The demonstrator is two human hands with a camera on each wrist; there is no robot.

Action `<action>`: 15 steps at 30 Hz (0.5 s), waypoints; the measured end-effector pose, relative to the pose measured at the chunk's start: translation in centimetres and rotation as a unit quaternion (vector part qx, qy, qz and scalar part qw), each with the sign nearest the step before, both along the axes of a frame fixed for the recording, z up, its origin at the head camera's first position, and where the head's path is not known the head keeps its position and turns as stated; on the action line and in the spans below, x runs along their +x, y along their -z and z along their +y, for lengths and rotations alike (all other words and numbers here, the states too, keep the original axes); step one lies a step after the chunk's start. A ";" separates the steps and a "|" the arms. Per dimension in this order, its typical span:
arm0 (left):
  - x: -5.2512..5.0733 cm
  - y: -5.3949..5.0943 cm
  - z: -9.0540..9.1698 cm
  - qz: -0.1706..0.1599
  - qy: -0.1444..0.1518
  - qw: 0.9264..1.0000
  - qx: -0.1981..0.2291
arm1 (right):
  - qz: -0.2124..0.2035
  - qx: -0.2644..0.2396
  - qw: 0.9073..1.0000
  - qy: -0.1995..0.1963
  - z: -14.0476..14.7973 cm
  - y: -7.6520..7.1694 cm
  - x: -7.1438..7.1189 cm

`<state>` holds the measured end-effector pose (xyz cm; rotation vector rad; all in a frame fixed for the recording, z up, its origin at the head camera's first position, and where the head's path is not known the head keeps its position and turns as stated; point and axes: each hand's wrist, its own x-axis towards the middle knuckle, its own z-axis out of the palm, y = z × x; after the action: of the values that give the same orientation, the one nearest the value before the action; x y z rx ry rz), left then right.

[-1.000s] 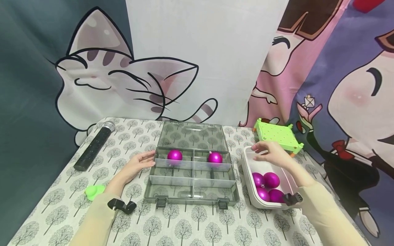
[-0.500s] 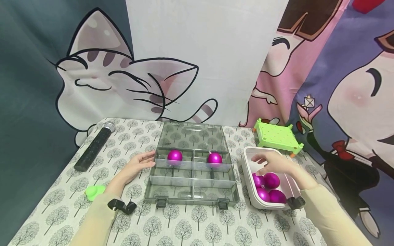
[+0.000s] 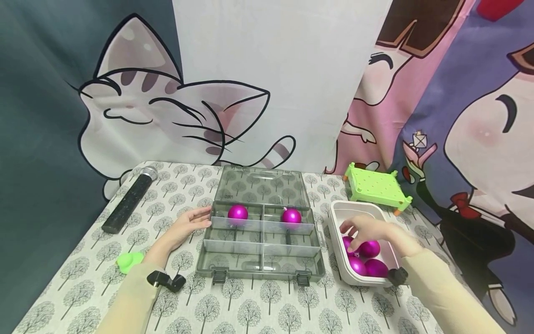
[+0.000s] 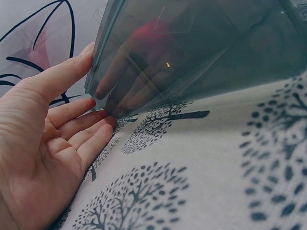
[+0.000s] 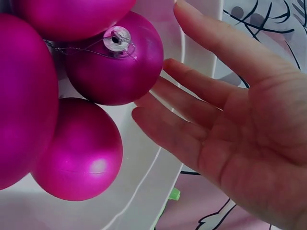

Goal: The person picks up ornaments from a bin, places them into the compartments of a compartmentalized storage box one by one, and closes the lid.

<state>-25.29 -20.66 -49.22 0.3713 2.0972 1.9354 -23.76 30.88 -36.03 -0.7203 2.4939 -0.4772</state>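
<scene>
- The case (image 3: 260, 274) lies open as before, a ball (image 3: 238, 214) in the far-left compartment, another (image 3: 291, 216) far right.
- Inside the tub (image 3: 339, 248), the right hand (image 3: 365, 230) is lower now, fingers spread, holding nothing.
- The left hand (image 3: 185, 227) stays straight-fingered against the case.
- The nearest tub ball (image 5: 117, 79) seems within grasp.

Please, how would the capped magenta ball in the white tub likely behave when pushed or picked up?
The magenta ball is round, so it would probably roll until other balls or the white tub stopped it. Its smooth, shiny surface may be slippery. The small silvery cap suggests a hollow, light ornament, perhaps fragile.
</scene>
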 end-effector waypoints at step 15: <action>-0.2 0.2 0.0 -0.001 -0.001 1.000 -0.004 | -0.035 0.041 0.998 -0.022 -0.7 0.6 -0.8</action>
<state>-25.46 -20.71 -49.42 0.3657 2.1035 1.9271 -24.51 30.18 -36.62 -0.7132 2.4124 -0.3741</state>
